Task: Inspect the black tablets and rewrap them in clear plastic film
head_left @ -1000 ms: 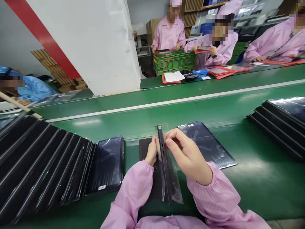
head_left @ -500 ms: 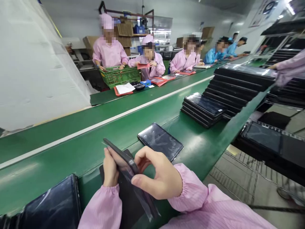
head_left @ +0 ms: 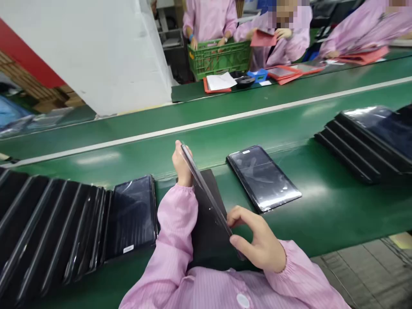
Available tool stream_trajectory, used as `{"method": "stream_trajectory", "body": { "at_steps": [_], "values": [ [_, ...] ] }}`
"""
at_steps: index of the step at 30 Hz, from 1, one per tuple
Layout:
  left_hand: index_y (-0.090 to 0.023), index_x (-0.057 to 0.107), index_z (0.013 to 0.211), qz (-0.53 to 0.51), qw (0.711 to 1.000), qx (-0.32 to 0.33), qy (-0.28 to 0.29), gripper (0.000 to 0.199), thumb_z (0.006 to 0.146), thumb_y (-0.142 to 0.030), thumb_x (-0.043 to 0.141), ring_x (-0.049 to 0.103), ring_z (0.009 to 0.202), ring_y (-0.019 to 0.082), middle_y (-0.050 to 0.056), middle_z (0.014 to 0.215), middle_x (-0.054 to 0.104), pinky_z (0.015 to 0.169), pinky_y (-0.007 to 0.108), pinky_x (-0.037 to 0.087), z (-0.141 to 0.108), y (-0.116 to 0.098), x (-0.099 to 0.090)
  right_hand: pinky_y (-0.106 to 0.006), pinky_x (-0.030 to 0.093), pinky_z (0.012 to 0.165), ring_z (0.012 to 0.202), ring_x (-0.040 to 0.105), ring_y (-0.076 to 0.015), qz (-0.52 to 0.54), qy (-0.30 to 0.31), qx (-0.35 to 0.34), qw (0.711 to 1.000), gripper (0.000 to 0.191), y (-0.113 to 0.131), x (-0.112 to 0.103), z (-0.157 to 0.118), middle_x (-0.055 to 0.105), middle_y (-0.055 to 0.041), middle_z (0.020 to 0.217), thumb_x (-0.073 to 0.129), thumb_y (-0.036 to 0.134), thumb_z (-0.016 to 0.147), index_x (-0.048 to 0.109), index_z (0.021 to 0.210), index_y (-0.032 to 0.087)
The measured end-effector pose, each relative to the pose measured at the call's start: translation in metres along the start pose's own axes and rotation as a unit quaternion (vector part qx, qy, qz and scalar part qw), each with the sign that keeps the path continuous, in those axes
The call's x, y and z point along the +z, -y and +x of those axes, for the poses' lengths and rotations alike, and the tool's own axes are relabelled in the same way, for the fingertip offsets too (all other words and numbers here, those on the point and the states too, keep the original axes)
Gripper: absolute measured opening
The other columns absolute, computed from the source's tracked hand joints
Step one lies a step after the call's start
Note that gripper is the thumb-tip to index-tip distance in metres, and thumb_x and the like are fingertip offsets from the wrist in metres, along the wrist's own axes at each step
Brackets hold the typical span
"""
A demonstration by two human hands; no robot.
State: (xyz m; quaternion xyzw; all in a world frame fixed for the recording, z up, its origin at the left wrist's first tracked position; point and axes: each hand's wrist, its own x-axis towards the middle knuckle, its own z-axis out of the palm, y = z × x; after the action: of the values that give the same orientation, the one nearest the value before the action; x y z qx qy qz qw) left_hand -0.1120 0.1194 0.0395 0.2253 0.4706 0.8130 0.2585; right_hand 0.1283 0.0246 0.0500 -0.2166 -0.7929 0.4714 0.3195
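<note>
A dark slim tablet (head_left: 206, 189) stands on its long edge over the belt, tilted diagonally between my hands. My left hand (head_left: 182, 165) grips its far end, and my right hand (head_left: 257, 240) pinches its near end between thumb and fingers. Under it lies a black mat (head_left: 209, 227). To the right, a film-wrapped tablet (head_left: 262, 178) lies flat on the belt, apart from my right hand. Left of my arm, a film-wrapped tablet (head_left: 131, 216) leans at the end of a long overlapping row of tablets (head_left: 54, 227).
A green conveyor belt (head_left: 289, 219) with a white stripe runs across the view, and a second overlapping row of tablets (head_left: 363, 146) sits on it at the right. Beyond are co-workers in pink smocks, a green plastic crate (head_left: 219, 60), red folders and a white pillar (head_left: 80, 56).
The view has swung left. The tablet has turned from lying slanted across my left hand to standing edge-on, and my hands are farther apart along it.
</note>
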Motion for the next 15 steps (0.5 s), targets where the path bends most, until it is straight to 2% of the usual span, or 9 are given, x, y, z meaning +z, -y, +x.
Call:
{"method": "stream_trajectory", "body": {
  "at_steps": [3, 9, 13, 15],
  "values": [
    [-0.023, 0.035, 0.058, -0.014, 1.0, -0.006, 0.02, 0.05, 0.095, -0.051, 0.052, 0.025, 0.044, 0.009, -0.006, 0.053, 0.029, 0.045, 0.026, 0.022, -0.002, 0.002, -0.003, -0.03, 0.045, 0.064, 0.07, 0.054, -0.0167, 0.006, 0.0, 0.011, 1.0, 0.009, -0.005, 0.005, 0.006, 0.055, -0.0016, 0.078, 0.053, 0.026, 0.093, 0.051, 0.085, 0.021],
    [-0.022, 0.037, 0.057, -0.037, 0.998, -0.027, 0.034, 0.053, 0.094, -0.056, 0.054, 0.025, 0.045, 0.009, -0.006, 0.054, 0.028, 0.046, 0.026, 0.024, -0.002, 0.002, 0.0, -0.031, 0.04, 0.064, 0.07, 0.049, -0.0167, 0.023, 0.015, -0.02, 0.999, 0.017, -0.004, 0.007, 0.009, 0.049, -0.0011, 0.078, 0.04, 0.021, 0.101, 0.045, 0.085, 0.023],
    [-0.021, 0.042, 0.057, -0.067, 0.997, -0.026, 0.036, 0.049, 0.097, -0.048, 0.053, 0.027, 0.044, 0.009, -0.006, 0.052, 0.033, 0.046, 0.025, 0.025, 0.0, 0.001, 0.002, -0.031, 0.042, 0.065, 0.071, 0.05, -0.0172, 0.061, 0.045, -0.027, 0.997, 0.022, -0.013, 0.009, 0.01, 0.051, -0.0018, 0.078, 0.037, 0.027, 0.104, 0.047, 0.086, 0.023],
    [-0.02, 0.042, 0.055, -0.091, 0.994, -0.024, 0.047, 0.05, 0.099, -0.042, 0.05, 0.029, 0.042, 0.008, -0.005, 0.05, 0.035, 0.046, 0.025, 0.026, 0.001, 0.0, 0.002, -0.033, 0.047, 0.072, 0.081, 0.056, -0.0198, 0.085, 0.023, -0.009, 0.996, 0.023, -0.03, 0.012, 0.014, 0.056, -0.0046, 0.086, 0.041, 0.038, 0.103, 0.053, 0.091, 0.023]
  ]
}}
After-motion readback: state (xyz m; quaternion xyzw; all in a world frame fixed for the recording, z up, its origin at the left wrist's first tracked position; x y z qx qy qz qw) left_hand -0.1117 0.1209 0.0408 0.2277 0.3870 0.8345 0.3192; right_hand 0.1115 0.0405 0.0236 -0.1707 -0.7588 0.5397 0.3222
